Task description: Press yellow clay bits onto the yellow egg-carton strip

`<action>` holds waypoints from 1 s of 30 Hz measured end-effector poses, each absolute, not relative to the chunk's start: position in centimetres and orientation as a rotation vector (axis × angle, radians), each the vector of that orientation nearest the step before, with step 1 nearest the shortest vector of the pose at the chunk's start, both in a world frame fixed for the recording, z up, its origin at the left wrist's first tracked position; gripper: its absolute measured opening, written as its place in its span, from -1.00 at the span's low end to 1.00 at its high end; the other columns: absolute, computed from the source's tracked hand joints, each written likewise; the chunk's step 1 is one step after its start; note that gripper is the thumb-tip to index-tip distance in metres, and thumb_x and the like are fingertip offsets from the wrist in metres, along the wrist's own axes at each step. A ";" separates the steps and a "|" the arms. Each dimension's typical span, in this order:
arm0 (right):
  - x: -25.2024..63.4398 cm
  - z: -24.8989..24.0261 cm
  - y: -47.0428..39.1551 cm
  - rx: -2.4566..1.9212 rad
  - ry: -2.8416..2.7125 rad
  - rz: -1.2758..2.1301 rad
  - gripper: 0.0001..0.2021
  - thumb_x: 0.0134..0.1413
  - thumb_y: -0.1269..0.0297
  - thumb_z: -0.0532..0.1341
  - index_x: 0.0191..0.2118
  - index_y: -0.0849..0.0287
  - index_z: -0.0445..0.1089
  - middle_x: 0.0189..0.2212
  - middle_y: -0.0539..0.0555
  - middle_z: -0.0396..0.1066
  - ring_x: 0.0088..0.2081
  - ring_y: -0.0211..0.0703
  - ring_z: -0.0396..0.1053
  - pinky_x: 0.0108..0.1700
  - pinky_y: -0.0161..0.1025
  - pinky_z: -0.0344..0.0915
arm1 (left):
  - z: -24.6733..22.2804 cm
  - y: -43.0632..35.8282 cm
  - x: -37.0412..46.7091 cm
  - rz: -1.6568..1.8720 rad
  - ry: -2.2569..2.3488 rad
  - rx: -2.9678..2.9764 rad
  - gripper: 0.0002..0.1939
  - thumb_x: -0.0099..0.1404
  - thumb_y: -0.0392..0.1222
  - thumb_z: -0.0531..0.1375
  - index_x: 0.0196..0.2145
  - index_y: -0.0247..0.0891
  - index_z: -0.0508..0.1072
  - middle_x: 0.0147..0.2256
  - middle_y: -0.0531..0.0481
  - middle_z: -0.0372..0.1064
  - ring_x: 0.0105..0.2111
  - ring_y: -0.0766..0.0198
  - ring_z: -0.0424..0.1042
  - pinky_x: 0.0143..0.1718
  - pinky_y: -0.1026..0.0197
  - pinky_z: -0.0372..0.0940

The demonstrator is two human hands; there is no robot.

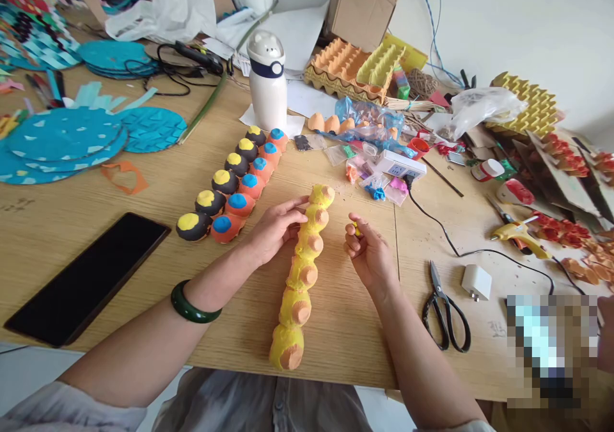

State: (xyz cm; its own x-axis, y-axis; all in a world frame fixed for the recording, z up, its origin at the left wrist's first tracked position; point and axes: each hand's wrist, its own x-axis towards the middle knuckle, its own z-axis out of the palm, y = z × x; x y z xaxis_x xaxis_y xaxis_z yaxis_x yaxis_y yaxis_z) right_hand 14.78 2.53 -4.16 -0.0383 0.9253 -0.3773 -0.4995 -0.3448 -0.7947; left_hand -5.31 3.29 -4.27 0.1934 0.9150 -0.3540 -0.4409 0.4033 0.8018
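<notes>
A row of egg-carton cups (302, 273) covered in yellow, with bare orange tips, lies lengthwise before me. My left hand (281, 227) holds its far part from the left side, fingers closed against the upper cups. To the right of the row, my right hand (367, 246) is raised and pinches a small yellow lump (355, 228) between thumb and fingers, apart from the row. Beyond my left hand stand a row of black cups with yellow tops (222, 182) and a row of red-orange cups with blue tops (249, 185), side by side.
A black tablet (89, 278) lies at the left, scissors (441, 310) and a white charger (476, 283) at the right. A white bottle (267, 89), a power strip (401, 164) with a cable, and egg trays (352, 70) stand farther back.
</notes>
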 end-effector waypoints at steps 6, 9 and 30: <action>14.6 -3.7 2.5 -1.053 -0.577 1.694 -0.72 -0.10 0.17 0.49 -0.33 0.16 0.45 -0.56 -0.12 0.27 -0.60 -0.41 0.05 -0.61 -0.40 0.07 | -4.5 3.6 -5.3 1.037 0.952 0.591 -0.55 0.13 -0.24 0.36 0.01 -0.28 0.58 -0.21 -0.05 0.60 -0.30 0.26 0.51 -0.32 0.29 0.39; 14.6 -3.7 2.4 -1.002 -0.594 1.750 -0.71 -0.05 0.16 0.46 -0.22 0.18 0.51 -0.49 -0.06 0.41 -0.56 -0.37 0.19 -0.56 -0.39 0.25 | -4.6 3.6 -5.4 0.975 0.923 0.576 -0.60 0.11 -0.28 0.35 -0.05 -0.29 0.61 -0.26 -0.04 0.60 -0.32 0.25 0.52 -0.27 0.27 0.40; 14.6 -4.4 2.4 -1.003 -0.791 1.749 -0.63 -0.14 0.04 0.56 -0.46 0.19 0.48 -0.56 -0.05 0.49 -0.65 -0.37 0.34 -0.62 -0.40 0.38 | -4.8 3.7 -5.6 0.977 0.832 0.515 -0.61 0.09 0.05 0.47 -0.29 -0.29 0.56 -0.35 0.00 0.49 -0.37 0.28 0.44 -0.38 0.28 0.33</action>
State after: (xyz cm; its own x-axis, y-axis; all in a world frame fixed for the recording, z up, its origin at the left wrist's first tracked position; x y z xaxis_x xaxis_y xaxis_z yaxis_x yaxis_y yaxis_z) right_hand 14.59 2.42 -4.38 -0.2259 0.9328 -0.2807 -0.4048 -0.3520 -0.8440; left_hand -5.55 3.75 -4.85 0.2999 0.8761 -0.3776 -0.5117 0.4818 0.7114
